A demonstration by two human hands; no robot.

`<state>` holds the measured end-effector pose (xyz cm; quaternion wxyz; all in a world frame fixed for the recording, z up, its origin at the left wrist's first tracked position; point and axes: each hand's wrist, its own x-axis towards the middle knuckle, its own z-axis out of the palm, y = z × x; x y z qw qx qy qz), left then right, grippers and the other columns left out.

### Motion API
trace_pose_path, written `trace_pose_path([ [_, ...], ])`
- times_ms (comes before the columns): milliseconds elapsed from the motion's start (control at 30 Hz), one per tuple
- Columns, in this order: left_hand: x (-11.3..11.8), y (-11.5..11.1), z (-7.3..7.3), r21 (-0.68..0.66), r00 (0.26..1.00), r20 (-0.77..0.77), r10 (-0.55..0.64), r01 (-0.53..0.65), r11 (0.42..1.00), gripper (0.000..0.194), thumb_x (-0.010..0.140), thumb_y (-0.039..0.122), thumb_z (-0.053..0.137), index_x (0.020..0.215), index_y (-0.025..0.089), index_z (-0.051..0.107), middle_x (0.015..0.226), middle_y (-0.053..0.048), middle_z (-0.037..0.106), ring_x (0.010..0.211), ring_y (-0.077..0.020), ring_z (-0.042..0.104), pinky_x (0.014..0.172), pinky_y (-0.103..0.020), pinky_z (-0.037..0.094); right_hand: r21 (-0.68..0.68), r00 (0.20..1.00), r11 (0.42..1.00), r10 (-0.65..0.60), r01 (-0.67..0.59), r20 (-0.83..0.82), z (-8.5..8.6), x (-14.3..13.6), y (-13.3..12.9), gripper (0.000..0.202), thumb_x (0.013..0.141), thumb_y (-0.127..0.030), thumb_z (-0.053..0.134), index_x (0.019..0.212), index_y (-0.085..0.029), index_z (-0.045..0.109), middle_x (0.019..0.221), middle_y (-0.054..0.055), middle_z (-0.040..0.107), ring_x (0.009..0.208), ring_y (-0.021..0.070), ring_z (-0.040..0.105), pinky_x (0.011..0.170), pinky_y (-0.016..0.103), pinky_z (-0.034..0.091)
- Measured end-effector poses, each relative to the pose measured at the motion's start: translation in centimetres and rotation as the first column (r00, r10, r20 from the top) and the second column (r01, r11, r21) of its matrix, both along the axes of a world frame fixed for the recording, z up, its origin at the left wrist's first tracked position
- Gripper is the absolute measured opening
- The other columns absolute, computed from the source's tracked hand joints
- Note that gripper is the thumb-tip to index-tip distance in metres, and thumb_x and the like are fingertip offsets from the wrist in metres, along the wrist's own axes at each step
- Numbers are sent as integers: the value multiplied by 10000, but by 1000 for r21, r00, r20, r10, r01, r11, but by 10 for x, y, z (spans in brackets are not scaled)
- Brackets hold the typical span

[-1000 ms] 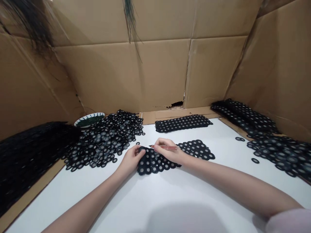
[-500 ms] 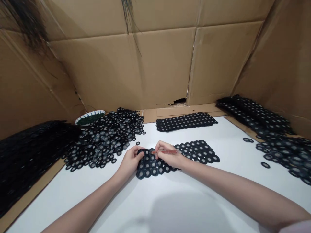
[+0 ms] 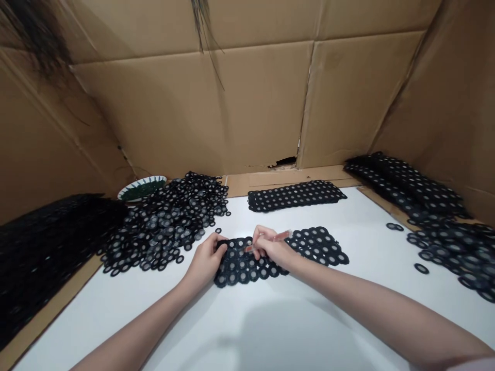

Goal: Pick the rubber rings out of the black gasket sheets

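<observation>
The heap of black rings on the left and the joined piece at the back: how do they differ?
The heap of black rings is loose, jumbled and piled up; the joined piece is a flat, tidy strip with rings in even rows. The heap spreads wider. Both are black rings with pale centres on the white table.

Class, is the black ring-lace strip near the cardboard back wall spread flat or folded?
Spread flat: the black ring-lace strip lies stretched out in rows on the white table.

Cardboard walls (image 3: 185,113) enclose a white table (image 3: 270,330).

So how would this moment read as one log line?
left hand: holds ring mat | right hand: holds reddish tool on mat | loose rings left
</observation>
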<state>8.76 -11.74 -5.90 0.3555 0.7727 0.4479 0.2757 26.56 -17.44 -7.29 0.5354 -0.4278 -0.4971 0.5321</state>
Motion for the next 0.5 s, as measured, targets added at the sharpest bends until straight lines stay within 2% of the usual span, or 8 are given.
trace_pose_path([
  [100,2,-1,1,-35,1000,5,10,-9,999,117,707,273,467,750,183,528,698,8,580,675,-163,548,625,-275,414,15,996,999,36,-37,81,2,-2,-5,114,690,-81,392,672,-193,407,471,-68,494,540,95,500,703,270,400],
  [267,4,-9,4,-90,998,55,3,2,996,118,730,280,457,754,177,508,722,-4,570,714,-168,542,665,-280,411,-33,961,999,42,-34,273,5,-6,-9,118,693,-85,394,711,-196,431,576,-41,543,563,98,492,547,215,355],
  [433,5,-12,3,-83,995,82,56,-50,995,131,742,284,456,786,180,522,772,-15,590,758,-177,548,706,-289,410,-24,963,994,108,-106,248,7,-1,-8,129,720,-74,372,722,-196,412,577,-36,539,643,108,528,619,229,380],
  [500,6,-12,3,-97,995,80,64,-56,994,128,734,273,467,787,176,530,777,-20,597,764,-183,552,709,-295,414,-24,950,994,109,-107,293,6,-1,-9,129,720,-75,367,732,-198,406,590,-37,530,591,100,498,572,215,368],
])
